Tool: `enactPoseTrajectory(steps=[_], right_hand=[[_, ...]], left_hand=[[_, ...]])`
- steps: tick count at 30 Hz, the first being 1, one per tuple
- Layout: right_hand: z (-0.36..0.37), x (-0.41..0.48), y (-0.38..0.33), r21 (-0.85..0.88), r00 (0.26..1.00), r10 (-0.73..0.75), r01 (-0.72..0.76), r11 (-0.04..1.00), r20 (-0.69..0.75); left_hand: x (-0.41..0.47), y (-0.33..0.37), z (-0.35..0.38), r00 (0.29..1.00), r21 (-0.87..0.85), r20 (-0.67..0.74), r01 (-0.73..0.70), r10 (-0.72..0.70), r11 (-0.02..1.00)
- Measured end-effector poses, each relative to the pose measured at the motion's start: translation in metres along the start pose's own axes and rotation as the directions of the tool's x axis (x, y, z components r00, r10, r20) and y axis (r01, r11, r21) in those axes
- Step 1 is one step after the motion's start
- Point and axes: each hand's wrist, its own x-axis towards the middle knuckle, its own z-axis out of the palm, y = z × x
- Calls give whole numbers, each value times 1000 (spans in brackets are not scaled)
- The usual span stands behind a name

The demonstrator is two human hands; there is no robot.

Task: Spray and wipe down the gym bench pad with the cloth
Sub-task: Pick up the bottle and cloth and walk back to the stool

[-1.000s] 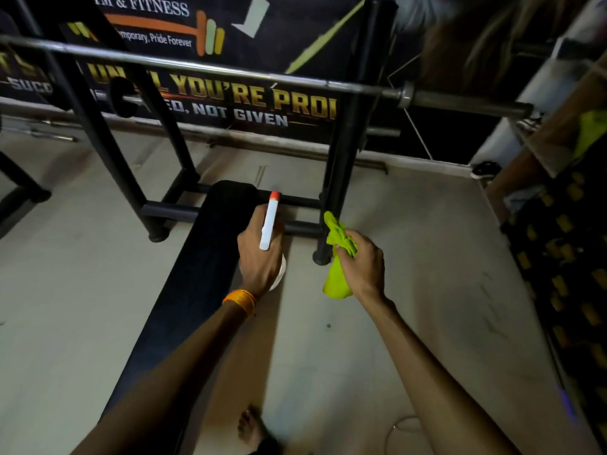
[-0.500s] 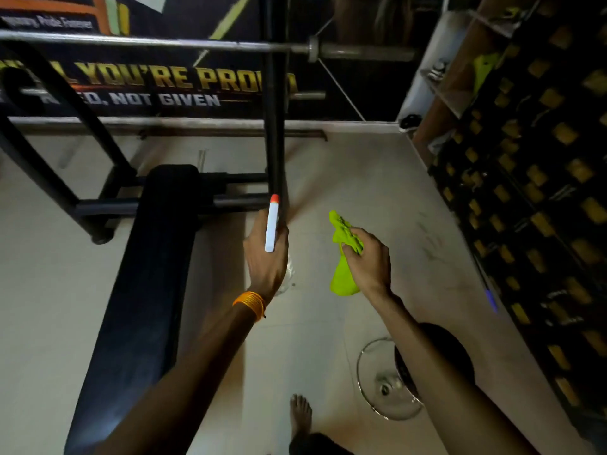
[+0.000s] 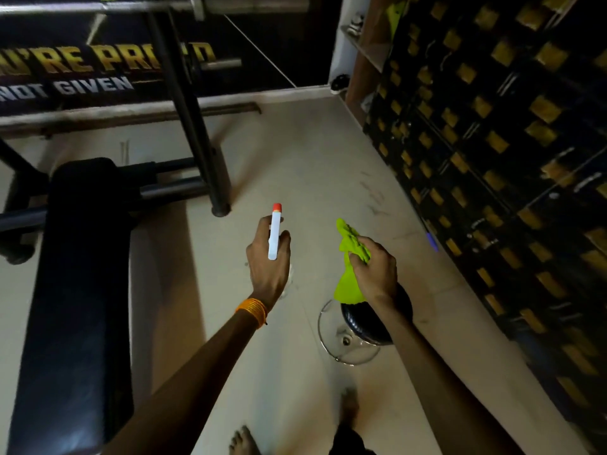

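Observation:
The black gym bench pad [image 3: 78, 290] runs lengthwise down the left of the view. My left hand [image 3: 267, 261] grips a white spray bottle [image 3: 275, 234] with an orange-red nozzle, held over bare floor to the right of the pad. The bottle's body is mostly hidden under the hand. My right hand [image 3: 374, 274] is closed on a bunched lime-green cloth [image 3: 349, 264] that hangs down, further right and apart from the pad.
A black rack upright [image 3: 193, 126] stands on the floor ahead, with a barbell [image 3: 131, 6] across the top. A black stool with a chrome ring base [image 3: 348, 339] sits under my right forearm. Dark lockers [image 3: 492, 159] line the right side. My bare feet [image 3: 243, 440] show below.
The view has swung right, so the bench pad now lies further left and both hands are over floor away from it. The stool has come into view under my right arm.

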Motion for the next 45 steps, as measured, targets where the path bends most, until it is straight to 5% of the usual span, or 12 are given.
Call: enactPoseTrajectory(steps=[12,23,29,35,41,45], right_hand=[[-39,51,196,-34,989,96,-92,995,113],[67,89,386,21,978,175,-179,984,116],[119,87,468,-109,968,174,-156,982,180],[127,79,497,-340,953,116,-14,940,280],[113,84,483,-304,903,130,0,953,408],[95,87,462,-268,922,115,-12,963,370]], left_hand=[[-61,-69,196,977,23,96,187,-188,982],[-90,-246,337,973,-19,68,224,-222,975],[-103,-306,381,982,-9,76,175,-174,985],[-113,-314,397,977,24,116,175,-177,984],[-115,-318,391,959,72,194,195,-206,978],[-112,-326,381,922,163,331,153,-200,975]])
